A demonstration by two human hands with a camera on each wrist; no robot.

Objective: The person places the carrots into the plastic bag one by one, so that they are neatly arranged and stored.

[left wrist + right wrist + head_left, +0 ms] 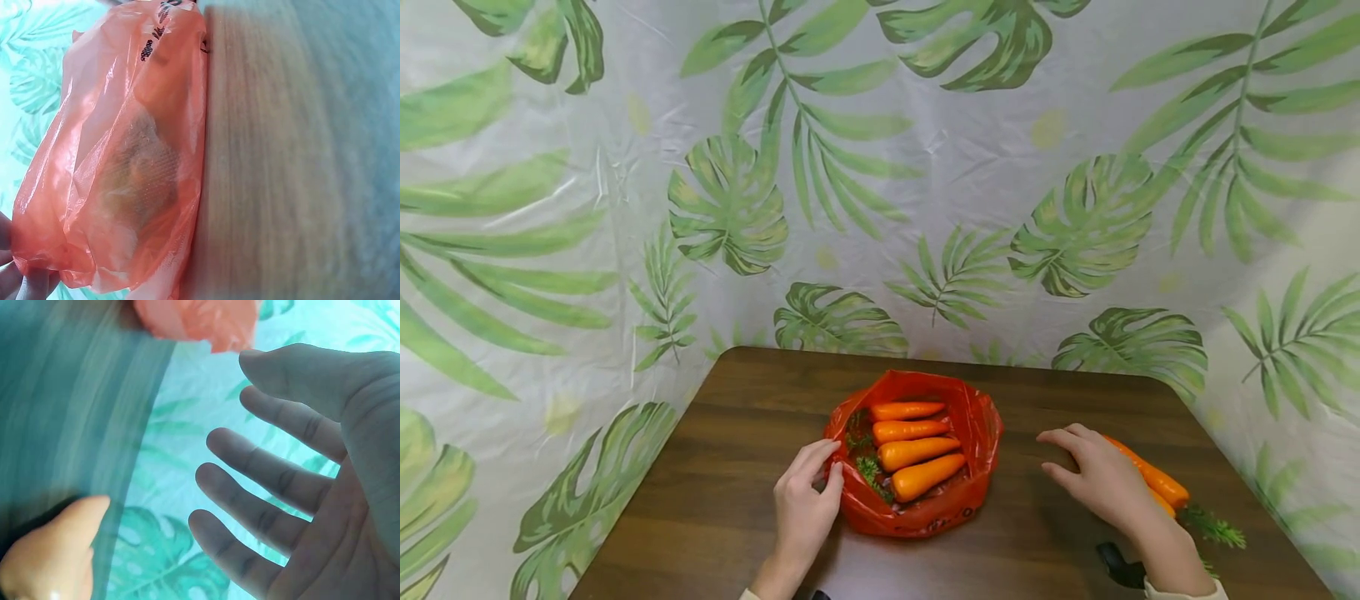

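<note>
A red plastic bag [917, 521] stands on the table with its mouth open upward, and several orange carrots [919, 453] with green tops lie side by side inside. At the bag's left rim my left hand [805, 492] pinches the plastic between thumb and fingers; the left wrist view shows the fingertips at the bag's edge [47, 265]. My right hand [1105, 479] hovers to the right of the bag with fingers spread and nothing in them. Partly hidden behind that hand, more carrots [1163, 483] lie on the table, their green tops pointing toward the near right.
The dark wooden table [700, 483] has rounded far corners. A sheet with green leaf print [850, 250] hangs behind it and at the sides. Beside my right wrist shows a black strap piece [1120, 568].
</note>
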